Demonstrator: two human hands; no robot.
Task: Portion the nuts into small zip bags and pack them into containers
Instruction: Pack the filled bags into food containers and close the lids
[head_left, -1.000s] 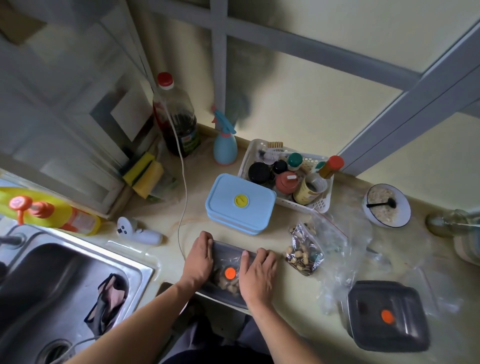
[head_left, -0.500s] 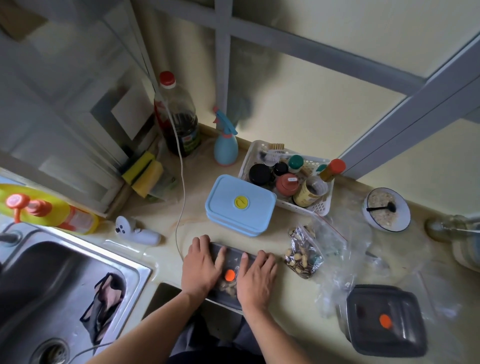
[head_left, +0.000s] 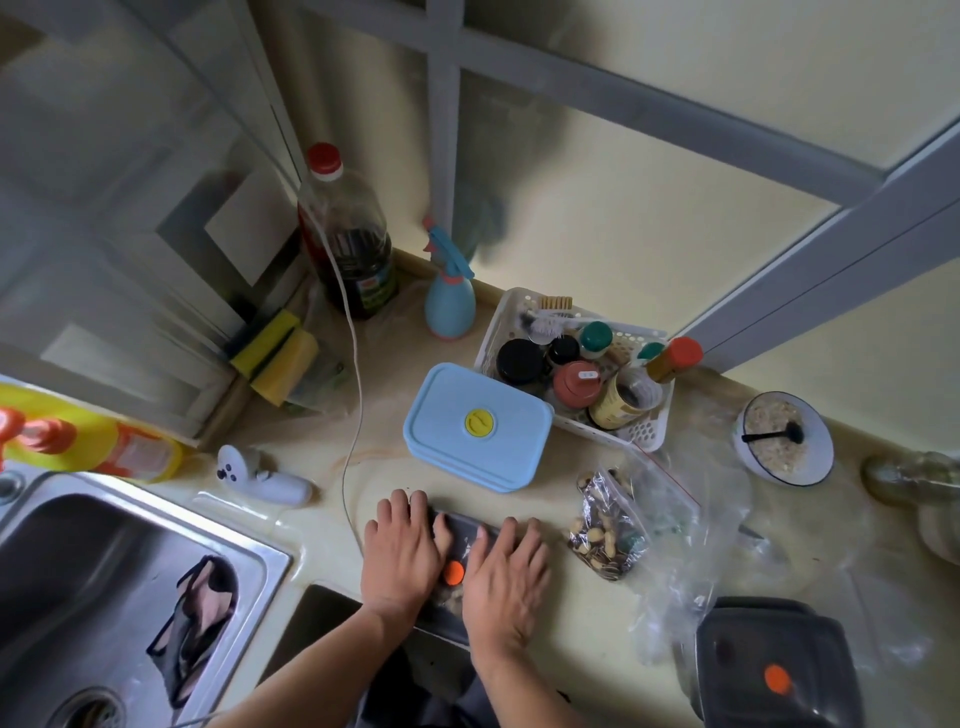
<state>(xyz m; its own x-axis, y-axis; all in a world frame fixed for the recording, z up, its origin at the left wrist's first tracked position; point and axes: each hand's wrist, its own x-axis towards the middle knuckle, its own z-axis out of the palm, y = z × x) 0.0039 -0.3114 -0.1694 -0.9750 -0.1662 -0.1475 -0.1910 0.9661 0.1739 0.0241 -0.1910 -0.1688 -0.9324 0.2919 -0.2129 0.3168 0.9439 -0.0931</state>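
Observation:
A dark grey container with an orange valve button sits at the counter's front edge, nuts showing through its lid. My left hand lies flat on the lid's left half, and my right hand lies flat on its right half, fingers straight. A small zip bag of nuts lies just right of the container. A closed blue container stands behind it. A second dark container with an orange button sits at the front right.
Loose clear plastic bags spread right of the nut bag. A white basket of jars, a bowl with a spoon, a blue spray bottle, a dark bottle, a white controller and the sink surround the work spot.
Both hands have slid from the lid's outer edges toward its middle and now press flat beside the orange button. The container stays in place.

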